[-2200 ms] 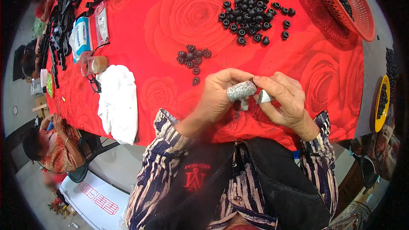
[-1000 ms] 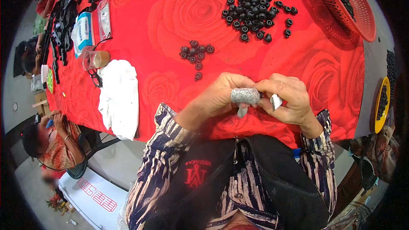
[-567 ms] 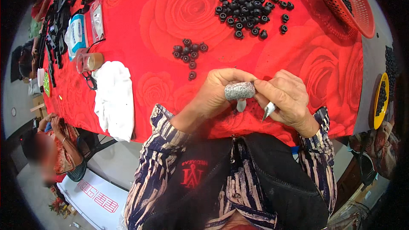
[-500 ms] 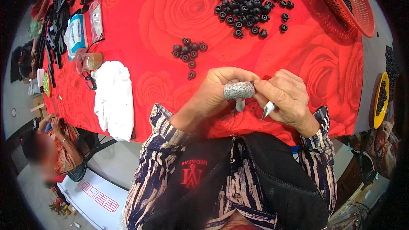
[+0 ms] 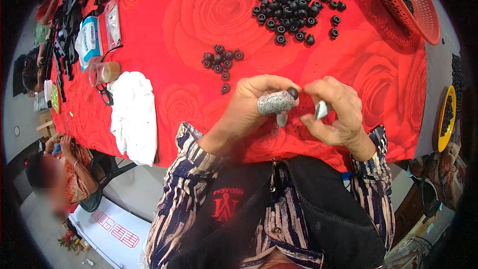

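My left hand [image 5: 251, 100] is closed on a small black rubber-looking knob [image 5: 293, 92], which sticks up at its fingertips. A grey speckled sleeve [image 5: 276, 103] covers one of its fingers, and a pale wrap [image 5: 282, 119] shows on a digit just below. To the right, my right hand [image 5: 336, 112] is apart from the knob, its thumb and forefinger spread. Its other fingers curl around a small white, shiny blade-like piece [image 5: 321, 110]; their grip is partly hidden. Beyond my left hand lies a small group of black knobs [image 5: 218, 59] on the red rose-patterned cloth [image 5: 184, 15].
A larger heap of black knobs [image 5: 289, 7] lies at the far side, near a red plastic basket [image 5: 428, 25]. On the left are a white cloth [image 5: 132, 119], a cup of brown liquid [image 5: 109, 71], a tissue pack [image 5: 89, 40] and black strips [image 5: 59, 40]. A yellow plate [image 5: 442, 137] stands far right.
My right hand has drawn back from the left, and its thumb and forefinger have spread. The black knob now shows plainly in my left fingertips, and the sleeved finger has tilted.
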The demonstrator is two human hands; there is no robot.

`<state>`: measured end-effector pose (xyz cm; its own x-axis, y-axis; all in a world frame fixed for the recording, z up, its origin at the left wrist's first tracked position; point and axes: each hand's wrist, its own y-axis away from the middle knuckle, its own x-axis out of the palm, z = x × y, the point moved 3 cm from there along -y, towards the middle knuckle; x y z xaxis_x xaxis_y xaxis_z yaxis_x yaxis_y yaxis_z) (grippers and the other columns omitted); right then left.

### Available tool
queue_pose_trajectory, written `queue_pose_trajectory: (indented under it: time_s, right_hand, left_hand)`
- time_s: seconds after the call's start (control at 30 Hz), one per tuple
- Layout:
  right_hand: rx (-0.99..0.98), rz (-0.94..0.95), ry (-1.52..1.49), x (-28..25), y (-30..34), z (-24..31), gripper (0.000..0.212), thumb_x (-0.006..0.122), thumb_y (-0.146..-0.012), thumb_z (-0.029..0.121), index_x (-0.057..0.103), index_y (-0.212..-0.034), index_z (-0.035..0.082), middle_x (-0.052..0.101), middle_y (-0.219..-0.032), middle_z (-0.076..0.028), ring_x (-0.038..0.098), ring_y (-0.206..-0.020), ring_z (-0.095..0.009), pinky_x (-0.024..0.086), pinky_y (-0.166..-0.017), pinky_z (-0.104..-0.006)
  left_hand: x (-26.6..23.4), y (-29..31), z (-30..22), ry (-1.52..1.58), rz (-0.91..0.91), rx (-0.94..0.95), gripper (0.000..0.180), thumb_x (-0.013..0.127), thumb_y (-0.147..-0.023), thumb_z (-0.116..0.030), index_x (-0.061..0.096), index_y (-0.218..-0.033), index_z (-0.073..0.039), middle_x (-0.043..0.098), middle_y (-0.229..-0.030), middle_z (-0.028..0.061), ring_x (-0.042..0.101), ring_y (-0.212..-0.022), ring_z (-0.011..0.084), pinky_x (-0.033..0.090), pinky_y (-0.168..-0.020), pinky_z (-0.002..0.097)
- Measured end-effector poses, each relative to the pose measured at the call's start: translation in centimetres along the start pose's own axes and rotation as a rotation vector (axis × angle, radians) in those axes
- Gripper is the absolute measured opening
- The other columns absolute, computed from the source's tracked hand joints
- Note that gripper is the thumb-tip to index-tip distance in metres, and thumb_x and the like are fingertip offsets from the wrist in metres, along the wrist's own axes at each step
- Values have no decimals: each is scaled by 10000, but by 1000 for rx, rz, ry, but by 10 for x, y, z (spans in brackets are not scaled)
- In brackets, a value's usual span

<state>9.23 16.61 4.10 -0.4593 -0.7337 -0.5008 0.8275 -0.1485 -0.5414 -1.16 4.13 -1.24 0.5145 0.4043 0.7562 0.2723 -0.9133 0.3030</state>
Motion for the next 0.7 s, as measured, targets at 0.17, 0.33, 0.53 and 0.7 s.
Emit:
queue_pose_trajectory:
  time_s: [0.17,0.33,0.53,0.7]
  right_hand:
    - [179,49,-109,-1,-1,-6,318,625,-717,26,541,-1019,-27,541,-756,-130,536,-593,-259,425,-507,-339]
    - [209,36,-5,4,1,-7,241,599,-769,12,550,-1003,-26,525,-728,-129,533,-588,-267,430,-517,-349]
    - [256,10,45,4,3,-8,235,615,-759,5,558,-985,-23,529,-722,-125,536,-577,-260,429,-504,-346]
    - [258,2,25,5,4,-9,241,627,-736,-4,562,-968,-16,515,-701,-116,526,-554,-252,423,-487,-339]
  left_hand:
    - [1,0,-4,-28,17,55,186,623,-836,-47,618,-1006,30,644,-834,86,601,-622,114,499,-519,231]
    - [0,2,-6,-97,11,52,194,629,-830,-40,617,-1011,29,644,-845,88,603,-633,111,502,-527,224]
    - [3,1,-7,-218,28,98,222,638,-820,-27,611,-1030,38,630,-879,79,607,-714,105,517,-551,215]
    - [3,1,-8,-234,61,113,238,647,-813,-25,607,-1036,46,614,-904,72,606,-758,107,522,-560,214]
